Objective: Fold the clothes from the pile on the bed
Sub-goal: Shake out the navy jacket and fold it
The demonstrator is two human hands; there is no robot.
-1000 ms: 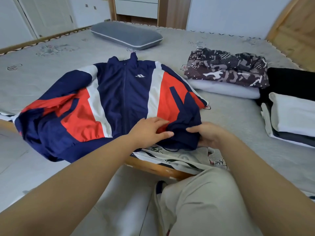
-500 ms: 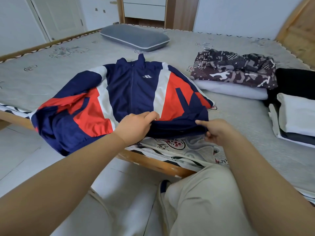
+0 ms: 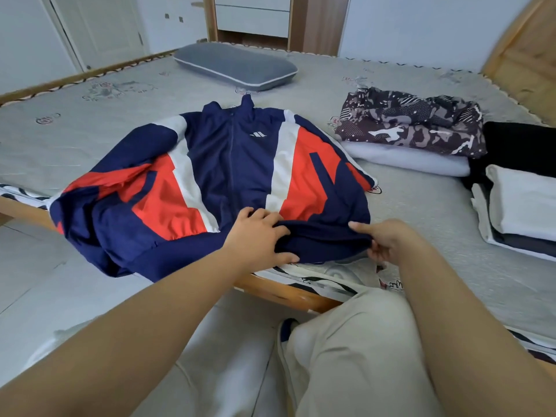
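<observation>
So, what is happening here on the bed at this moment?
A person is folding clothes. A navy, red and white jacket lies front up on the bed, partly over its near edge. The left hand and the right hand both grip its bottom hem. At the right lie folded clothes: a patterned garment on a white one, and a second stack beside them. A grey pillow lies at the far side.

The bed (image 3: 421, 212) carries a jacket (image 3: 228, 176), pillow (image 3: 234, 66) — and folded clothes (image 3: 412, 127).
</observation>
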